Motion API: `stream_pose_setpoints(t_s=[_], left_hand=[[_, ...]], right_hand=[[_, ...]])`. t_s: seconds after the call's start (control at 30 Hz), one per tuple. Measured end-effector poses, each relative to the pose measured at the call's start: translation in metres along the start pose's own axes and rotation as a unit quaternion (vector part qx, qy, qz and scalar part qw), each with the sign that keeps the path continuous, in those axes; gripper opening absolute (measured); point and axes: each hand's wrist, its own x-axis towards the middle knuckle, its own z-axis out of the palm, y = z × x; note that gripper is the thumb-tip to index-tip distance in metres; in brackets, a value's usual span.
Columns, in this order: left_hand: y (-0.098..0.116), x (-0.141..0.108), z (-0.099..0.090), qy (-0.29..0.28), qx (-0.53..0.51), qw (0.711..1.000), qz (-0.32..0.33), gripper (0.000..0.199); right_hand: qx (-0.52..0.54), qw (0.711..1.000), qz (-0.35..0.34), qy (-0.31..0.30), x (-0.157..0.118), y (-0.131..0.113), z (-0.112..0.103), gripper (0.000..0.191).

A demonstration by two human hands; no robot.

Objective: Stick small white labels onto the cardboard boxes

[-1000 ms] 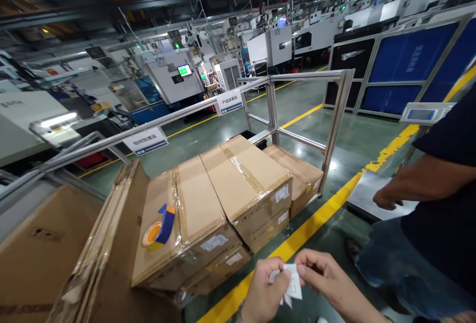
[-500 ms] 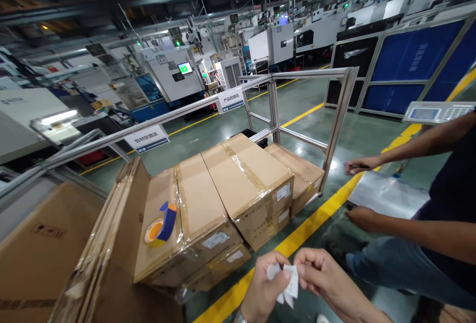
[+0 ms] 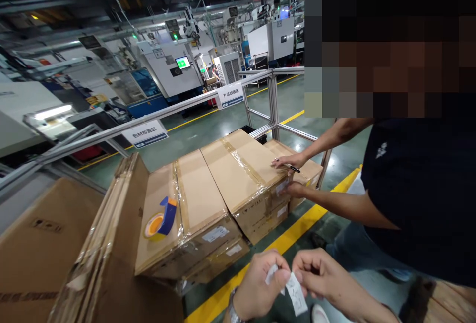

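Your left hand (image 3: 260,286) and right hand (image 3: 327,283) have their fingers (image 3: 280,268) closed, pinching a thin, crinkly white paper label (image 3: 296,293) above the yellow floor stripe (image 3: 297,233). Just ahead, a co-worker's hand (image 3: 288,161) holds a slim black pen (image 3: 295,168) against a clear-taped brown cardboard carton (image 3: 241,174).

Middle: cardboard boxes (image 3: 230,189) side by side, one more just behind on the right
On top: roll of tape (image 3: 158,223) on the left box
Left: flat cardboard sheets (image 3: 107,243) up against a big box (image 3: 40,243)
Behind: metal rail frame (image 3: 273,99) with signs (image 3: 145,133) on it, then big machines (image 3: 171,67) far back
Right: co-worker's hands (image 3: 288,162) on the near right box
Front: paper slip (image 3: 296,293) between left hand (image 3: 260,283) and right hand (image 3: 323,278)
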Motion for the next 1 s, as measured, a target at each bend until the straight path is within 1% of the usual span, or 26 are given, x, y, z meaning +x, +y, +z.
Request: stream_pose_setpoints(t_s=[0.17,0.27,0.4,0.47,0.53,0.6,0.7,0.9,0.93,1.0], left_hand=[[0.004,-0.007,-0.003,-0.003,0.056,0.997,0.058,0.027],[0.004,-0.010,-0.002,0.004,0.077,0.994,0.076,0.026],[-0.004,-0.013,0.002,0.037,0.084,0.991,0.101,0.026],[-0.007,-0.014,0.003,0.051,0.089,0.988,0.116,0.026],[-0.009,-0.015,0.003,0.054,0.097,0.987,0.117,0.024],[-0.009,-0.016,0.003,0.052,0.106,0.986,0.117,0.023],[-0.007,-0.018,0.003,0.051,0.121,0.985,0.113,0.021],[-0.010,-0.020,0.005,0.040,0.143,0.984,0.101,0.017],[-0.012,-0.020,0.007,0.046,0.148,0.983,0.098,0.015],[-0.015,-0.021,0.011,0.086,0.164,0.979,0.089,0.010]], right_hand=[[0.038,0.999,0.035,-0.015,-0.001,0.005,0.006,0.015],[0.050,0.998,0.041,-0.020,-0.002,0.007,0.011,0.014],[0.053,0.998,0.036,0.008,-0.004,0.011,0.016,0.017],[0.055,0.998,0.029,0.024,-0.004,0.012,0.017,0.023],[0.045,0.998,0.023,0.032,-0.005,0.011,0.018,0.028],[0.022,0.999,0.022,0.038,-0.006,0.010,0.018,0.028],[-0.010,0.999,0.020,0.048,-0.007,0.007,0.020,0.024],[-0.047,0.997,-0.017,0.059,-0.008,0.005,0.024,0.018],[-0.051,0.996,-0.023,0.064,-0.007,0.006,0.024,0.018],[-0.060,0.994,-0.038,0.081,-0.007,0.009,0.025,0.018]])
